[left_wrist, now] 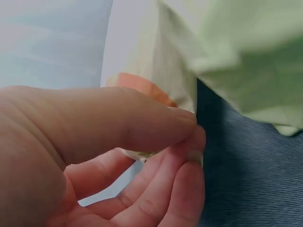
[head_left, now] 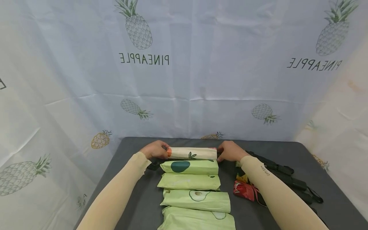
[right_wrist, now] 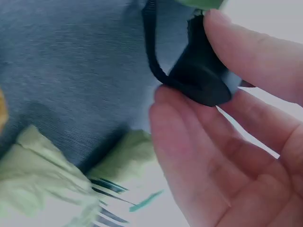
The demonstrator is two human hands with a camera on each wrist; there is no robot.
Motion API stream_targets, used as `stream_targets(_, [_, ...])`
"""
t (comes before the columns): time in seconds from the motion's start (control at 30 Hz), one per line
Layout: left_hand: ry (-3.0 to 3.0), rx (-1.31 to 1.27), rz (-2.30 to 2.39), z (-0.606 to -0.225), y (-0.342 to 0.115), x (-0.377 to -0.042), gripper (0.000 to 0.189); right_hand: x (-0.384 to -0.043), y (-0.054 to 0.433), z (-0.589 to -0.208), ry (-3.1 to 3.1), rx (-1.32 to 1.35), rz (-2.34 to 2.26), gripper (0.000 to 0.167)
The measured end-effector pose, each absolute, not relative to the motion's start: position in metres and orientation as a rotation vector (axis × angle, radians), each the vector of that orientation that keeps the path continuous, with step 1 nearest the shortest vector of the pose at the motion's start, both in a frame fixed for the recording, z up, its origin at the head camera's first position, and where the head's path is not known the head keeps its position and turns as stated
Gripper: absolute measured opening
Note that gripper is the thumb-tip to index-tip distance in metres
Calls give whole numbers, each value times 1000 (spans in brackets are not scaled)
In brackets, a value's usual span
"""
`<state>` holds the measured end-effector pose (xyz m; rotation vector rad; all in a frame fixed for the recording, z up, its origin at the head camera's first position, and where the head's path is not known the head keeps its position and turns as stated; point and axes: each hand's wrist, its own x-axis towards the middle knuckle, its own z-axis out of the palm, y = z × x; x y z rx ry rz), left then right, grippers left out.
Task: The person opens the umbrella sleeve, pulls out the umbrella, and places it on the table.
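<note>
A cream folded umbrella [head_left: 192, 153] with orange and leaf prints lies crosswise at the far end of a row. My left hand [head_left: 154, 149] pinches its left end between thumb and fingers, beside the orange patch, as the left wrist view shows. At the other end my right hand [head_left: 231, 151] holds a black umbrella handle [right_wrist: 201, 71] with a dark strap [right_wrist: 150, 42] looped from it. Nearest to both hands in the row is a light green avocado-print umbrella [head_left: 201, 167], just in front of the cream one.
More light green avocado-print umbrellas [head_left: 187, 181] lie in the row toward me on the dark grey table [head_left: 138, 195]. Under and beside the right forearm lie a red patterned umbrella [head_left: 243, 190] and several black ones [head_left: 297, 183]. A pineapple-print cloth [head_left: 189, 80] hangs behind.
</note>
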<state>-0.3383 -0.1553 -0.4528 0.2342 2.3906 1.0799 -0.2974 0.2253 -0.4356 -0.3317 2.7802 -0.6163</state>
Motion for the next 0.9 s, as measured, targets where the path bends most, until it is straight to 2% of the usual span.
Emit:
stream_targets(0.27, [2289, 263, 1416, -424, -173, -325, 67, -280, 240, -410, 2779, -382, -891, 56])
stream_targets(0.43, [2135, 383, 1586, -417, -181, -304, 58, -260, 246, -401, 2731, -337, -1090, 58])
stream_targets(0.53, [2024, 425, 1672, -420, -184, -289, 55, -244, 248, -403, 2672, -274, -1244, 60])
stream_targets(0.7, [1986, 383, 1721, -427, -183, -266, 66, -219, 249, -417, 2550, -202, -1489, 65])
stream_targets(0.9, [2060, 364, 1712, -429, -175, -248, 68, -200, 251, -432, 2458, -130, -1640, 67])
